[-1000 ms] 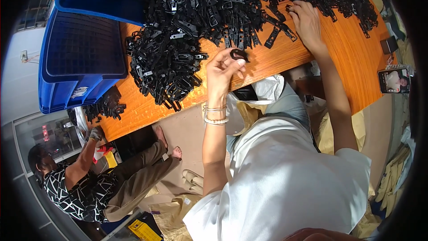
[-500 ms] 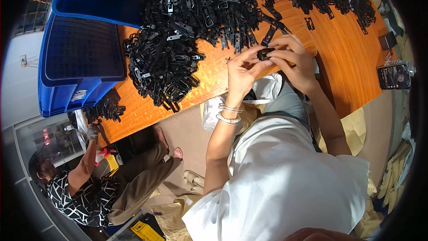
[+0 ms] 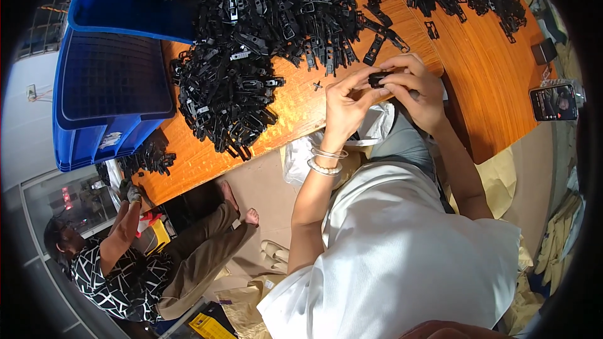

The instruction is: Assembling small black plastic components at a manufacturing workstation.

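A small black plastic part point(image 3: 377, 80) is held between the fingertips of both my hands, over the table's near edge. My left hand point(image 3: 347, 102), with bracelets on its wrist, pinches the part from the left. From the right, my right hand point(image 3: 419, 91) grips it with thumb and fingers, covering much of it. Just beyond my hands a long black plastic clip point(image 3: 374, 49) lies on the wooden table point(image 3: 496, 81). A tiny dark cross-shaped piece point(image 3: 317, 86) sits left of my left hand. A large heap of similar black plastic parts point(image 3: 295, 16) spreads across the far side.
Blue plastic crates point(image 3: 116, 75) stand at the left, beside a smaller heap point(image 3: 226, 100). A co-worker point(image 3: 116, 270) sits at the lower left, gloved hands at the table edge. A phone point(image 3: 554, 102) is propped at the right edge. White plastic bags point(image 3: 298, 160) hang below the table.
My hands still hold the black part, which is turned slightly. The cross-shaped piece is now plainly visible beside my left hand. The co-worker's hands have shifted at the table edge.
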A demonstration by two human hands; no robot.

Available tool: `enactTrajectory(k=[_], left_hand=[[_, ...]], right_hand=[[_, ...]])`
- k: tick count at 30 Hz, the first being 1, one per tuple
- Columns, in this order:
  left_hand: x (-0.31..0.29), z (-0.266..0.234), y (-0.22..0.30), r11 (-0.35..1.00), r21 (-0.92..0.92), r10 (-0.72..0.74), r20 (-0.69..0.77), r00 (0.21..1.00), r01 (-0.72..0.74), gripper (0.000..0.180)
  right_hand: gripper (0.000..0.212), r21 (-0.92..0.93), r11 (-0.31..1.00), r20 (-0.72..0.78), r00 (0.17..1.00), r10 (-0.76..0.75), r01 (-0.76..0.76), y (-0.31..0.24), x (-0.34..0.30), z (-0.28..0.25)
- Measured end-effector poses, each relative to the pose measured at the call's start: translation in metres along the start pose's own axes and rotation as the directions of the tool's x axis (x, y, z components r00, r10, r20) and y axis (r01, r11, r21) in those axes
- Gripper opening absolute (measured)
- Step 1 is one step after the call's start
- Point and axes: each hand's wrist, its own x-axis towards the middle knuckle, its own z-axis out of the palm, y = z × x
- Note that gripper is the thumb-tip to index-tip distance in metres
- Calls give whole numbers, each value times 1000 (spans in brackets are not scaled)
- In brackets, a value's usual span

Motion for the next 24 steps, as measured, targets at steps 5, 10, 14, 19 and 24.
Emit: enactTrajectory(k=[5, 10, 14, 19, 24], left_hand=[[-1, 1, -6, 935, -340, -93, 31, 995, 98, 24], [13, 11, -19, 872, -406, -233, 144, 962, 272, 20], [33, 17, -33, 551, 825, 316, -71, 946, -123, 24], [32, 13, -35, 453, 866, 440, -11, 898, -212, 20], [18, 9, -17, 900, 427, 0, -191, 982, 83, 21]], right_hand=[[18, 66, 997, 70, 997, 21, -26, 0, -2, -2], [15, 147, 986, -173, 979, 105, -80, 12, -24, -8], [14, 306, 910, -253, 897, 363, -281, 19, -31, -13], [13, 478, 594, -110, 627, 771, -647, 30, -34, -15], [12, 494, 719, -152, 766, 625, -488, 22, -24, -13]])
